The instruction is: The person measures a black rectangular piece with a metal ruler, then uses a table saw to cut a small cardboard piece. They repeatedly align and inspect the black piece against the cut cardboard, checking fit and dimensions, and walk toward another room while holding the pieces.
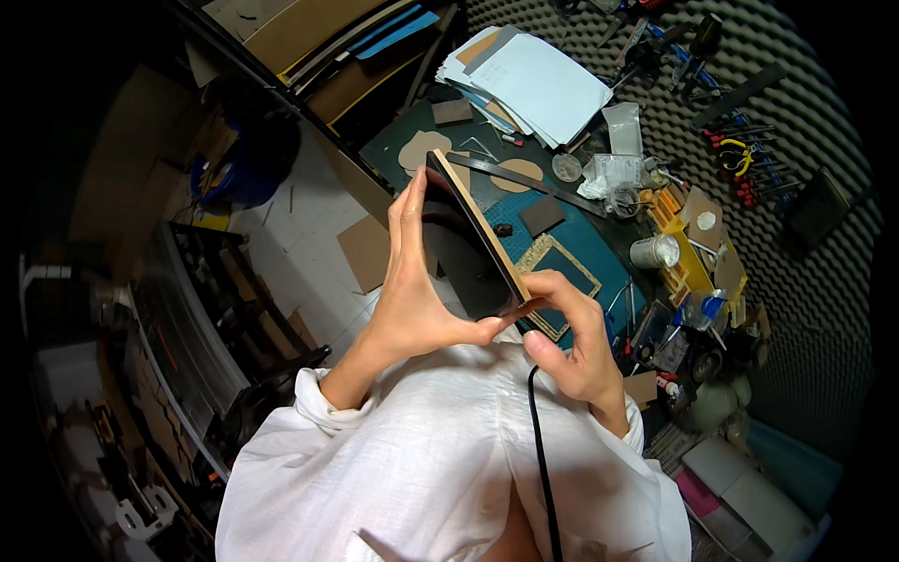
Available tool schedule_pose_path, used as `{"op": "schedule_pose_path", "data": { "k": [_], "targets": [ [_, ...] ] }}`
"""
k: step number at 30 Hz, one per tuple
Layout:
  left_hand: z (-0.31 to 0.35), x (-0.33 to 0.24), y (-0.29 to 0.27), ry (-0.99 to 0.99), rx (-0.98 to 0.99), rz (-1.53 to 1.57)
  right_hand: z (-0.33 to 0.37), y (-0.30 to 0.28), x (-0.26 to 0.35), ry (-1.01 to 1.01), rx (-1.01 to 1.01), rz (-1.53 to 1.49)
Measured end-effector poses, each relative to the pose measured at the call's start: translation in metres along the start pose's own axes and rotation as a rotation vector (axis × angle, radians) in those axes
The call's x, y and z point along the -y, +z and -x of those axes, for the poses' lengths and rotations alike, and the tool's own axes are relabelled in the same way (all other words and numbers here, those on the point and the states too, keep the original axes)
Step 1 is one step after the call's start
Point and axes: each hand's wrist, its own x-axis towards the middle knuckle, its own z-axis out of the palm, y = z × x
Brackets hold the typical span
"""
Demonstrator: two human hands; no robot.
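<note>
Held tilted in front of my chest is a flat panel (465,258) with a glossy black face and a pale wood-coloured edge. My left hand (405,295) grips it with fingers stretched along its left side and the thumb at the near edge. At the near right corner, my right hand (576,342) pinches the panel with curled fingers. Just beyond the panel, a rough tan rectangular frame (536,251) lies on a teal cutting mat (609,245). The panel hides part of the mat.
A long metal ruler (552,190) crosses the bench near a paper stack (548,84). On the right stand a white jar (653,251) and a yellow tray (698,253). Tools (740,164) hang on the foam wall. A black cable (540,450) runs down my shirt.
</note>
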Motion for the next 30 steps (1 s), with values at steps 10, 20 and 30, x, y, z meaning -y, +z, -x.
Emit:
{"op": "schedule_pose_path", "data": {
  "k": [10,20,30],
  "targets": [
    [0.001,0.001,0.009,0.231,-0.076,0.009,-0.009,0.018,0.022,-0.229,-0.234,0.538],
    [0.006,0.003,0.02,0.284,-0.032,0.127,-0.001,0.023,0.037,-0.367,-0.228,0.783],
    [0.005,0.011,0.026,0.286,0.005,0.18,0.001,0.02,0.04,-0.313,-0.185,0.78]
  ]
}}
